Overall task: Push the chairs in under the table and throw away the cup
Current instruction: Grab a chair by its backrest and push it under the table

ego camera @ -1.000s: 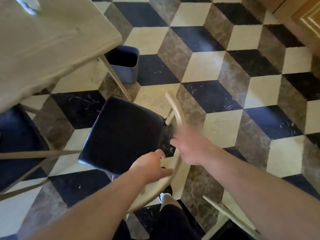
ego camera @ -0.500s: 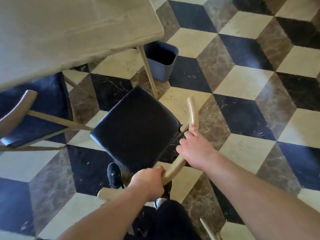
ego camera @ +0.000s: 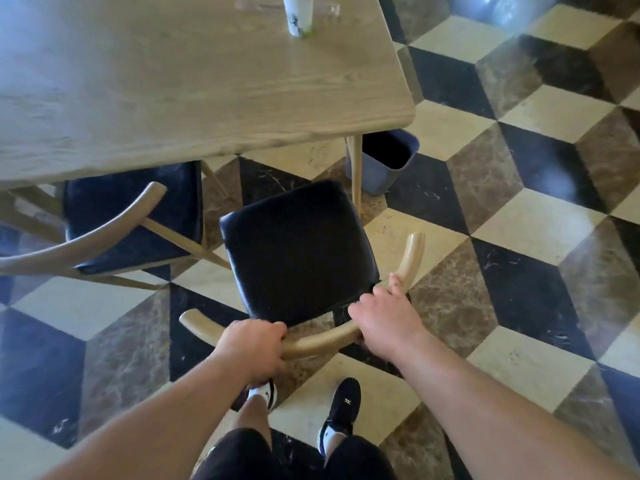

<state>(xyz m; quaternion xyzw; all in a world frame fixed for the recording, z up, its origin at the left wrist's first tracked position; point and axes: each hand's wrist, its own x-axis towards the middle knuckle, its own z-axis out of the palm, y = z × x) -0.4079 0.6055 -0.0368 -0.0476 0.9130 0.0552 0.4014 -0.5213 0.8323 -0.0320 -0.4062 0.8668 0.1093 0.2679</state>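
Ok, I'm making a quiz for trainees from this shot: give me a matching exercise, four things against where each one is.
1 cup
2 bin
3 left hand
4 second chair

a partly under the table
b on the tabletop
c on the floor by the table leg
d gripping the curved chair back

Pairs: 1-b, 2-c, 3-d, 4-a

Both hands grip the curved wooden backrest (ego camera: 318, 341) of a black-seated chair (ego camera: 298, 251): the left hand (ego camera: 252, 348) is wrapped around its near-left part, the right hand (ego camera: 384, 317) around its right bend. The chair stands on the checkered floor (ego camera: 519, 209) just short of the table (ego camera: 194, 74), beside the table's corner leg (ego camera: 356, 174). A second chair (ego camera: 135, 213) sits partly under the table at left. A cup (ego camera: 298, 15) stands on the tabletop. A blue bin (ego camera: 384, 161) stands behind the leg. Two shoes (ego camera: 341, 410) show below.
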